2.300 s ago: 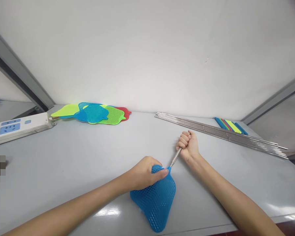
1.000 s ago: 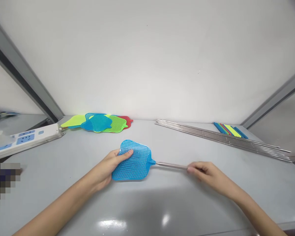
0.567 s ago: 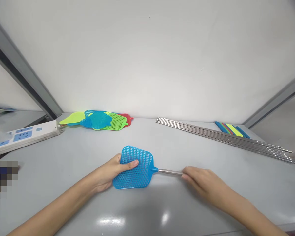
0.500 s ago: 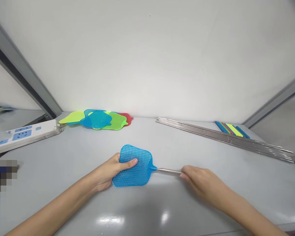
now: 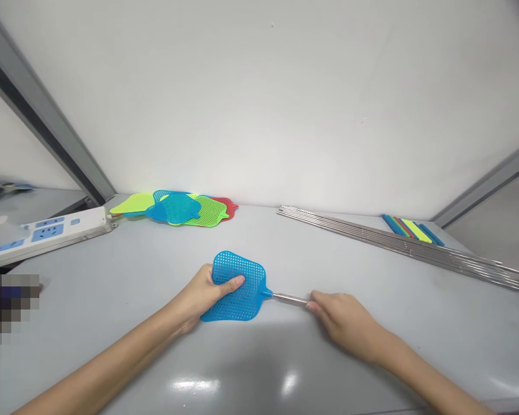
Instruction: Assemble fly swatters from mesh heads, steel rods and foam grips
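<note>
A person is holding a blue plastic fly swatter (image 5: 242, 294) in both bare hands, level and low over a pale grey table (image 5: 354, 253), with its handle running sideways. It is in the middle of the view, near the table's front edge. I cannot tell whether it is touching the table.

The left hand (image 5: 196, 297) is gripping the edge of the swatter's square mesh head, with the thumb (image 5: 233, 281) lying across the top of the mesh and the other fingers out of sight. The right hand (image 5: 343, 325) is closed around the end of the slim steel handle (image 5: 289, 298), its fingers curled and pointing toward the head.

Beyond the hands, more plastic fly swatters (image 5: 207, 212) are lying in an overlapping pile against the white wall (image 5: 259, 98), in lime, green, blue and red. A white power strip (image 5: 56, 233) with blue sockets is resting at the far left, and a pixelated patch (image 5: 8, 308) is hiding something just below it. At the far right, a bundle of long steel rods (image 5: 398, 245) is lying across the table, with a row of blue, red, and yellow strips (image 5: 410, 230) just behind it.
</note>
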Motion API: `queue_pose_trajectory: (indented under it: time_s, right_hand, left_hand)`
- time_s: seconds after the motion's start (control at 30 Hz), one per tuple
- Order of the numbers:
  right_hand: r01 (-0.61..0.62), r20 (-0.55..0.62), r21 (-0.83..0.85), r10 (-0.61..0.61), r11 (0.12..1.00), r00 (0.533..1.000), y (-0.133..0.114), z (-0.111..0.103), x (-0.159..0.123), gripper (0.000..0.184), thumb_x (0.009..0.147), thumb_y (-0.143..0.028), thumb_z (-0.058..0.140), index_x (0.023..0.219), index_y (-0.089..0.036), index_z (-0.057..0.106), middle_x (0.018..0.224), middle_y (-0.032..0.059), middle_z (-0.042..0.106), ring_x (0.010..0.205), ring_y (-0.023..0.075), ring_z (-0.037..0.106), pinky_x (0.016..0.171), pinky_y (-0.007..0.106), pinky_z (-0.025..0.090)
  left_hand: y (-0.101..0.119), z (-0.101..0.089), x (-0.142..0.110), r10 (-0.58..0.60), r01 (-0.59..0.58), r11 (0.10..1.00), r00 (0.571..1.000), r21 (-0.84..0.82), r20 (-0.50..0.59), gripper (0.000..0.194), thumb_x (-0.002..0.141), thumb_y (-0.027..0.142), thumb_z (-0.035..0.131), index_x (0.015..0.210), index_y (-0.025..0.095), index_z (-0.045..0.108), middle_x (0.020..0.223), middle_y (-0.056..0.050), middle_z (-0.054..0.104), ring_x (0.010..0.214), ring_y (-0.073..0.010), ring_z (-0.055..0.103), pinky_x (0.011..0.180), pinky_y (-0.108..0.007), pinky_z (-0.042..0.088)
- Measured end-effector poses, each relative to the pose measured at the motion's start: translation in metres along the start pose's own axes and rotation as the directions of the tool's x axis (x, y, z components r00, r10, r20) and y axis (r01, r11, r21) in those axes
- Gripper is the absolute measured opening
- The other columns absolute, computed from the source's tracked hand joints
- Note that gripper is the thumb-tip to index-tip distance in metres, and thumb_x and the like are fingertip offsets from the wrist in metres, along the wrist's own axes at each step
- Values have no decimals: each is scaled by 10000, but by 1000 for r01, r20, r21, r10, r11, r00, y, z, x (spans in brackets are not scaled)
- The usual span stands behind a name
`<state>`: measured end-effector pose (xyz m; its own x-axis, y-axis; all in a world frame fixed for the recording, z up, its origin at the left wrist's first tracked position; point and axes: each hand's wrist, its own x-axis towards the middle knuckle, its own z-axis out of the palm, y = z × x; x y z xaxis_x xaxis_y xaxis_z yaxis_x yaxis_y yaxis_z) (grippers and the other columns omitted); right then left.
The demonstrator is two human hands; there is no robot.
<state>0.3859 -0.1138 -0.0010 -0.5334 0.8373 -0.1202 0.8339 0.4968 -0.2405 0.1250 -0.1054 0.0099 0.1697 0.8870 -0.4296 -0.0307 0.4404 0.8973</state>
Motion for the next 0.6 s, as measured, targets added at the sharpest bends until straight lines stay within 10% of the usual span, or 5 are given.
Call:
queue_pose_trajectory:
  time_s: [0.6]
  right_hand:
    - [-44, 194, 375, -31, 926, 981, 8, -18, 15, 391, 864, -409, 195, 584, -176, 338, 555, -15, 404, 525, 104, 364, 524, 237, 278]
  left_hand:
    - [4, 3, -2, -32, 30, 999, 999, -44, -36, 368, 589, 361, 682, 864, 128, 610, 846, -97, 668, 767, -258, 622, 696, -384, 508]
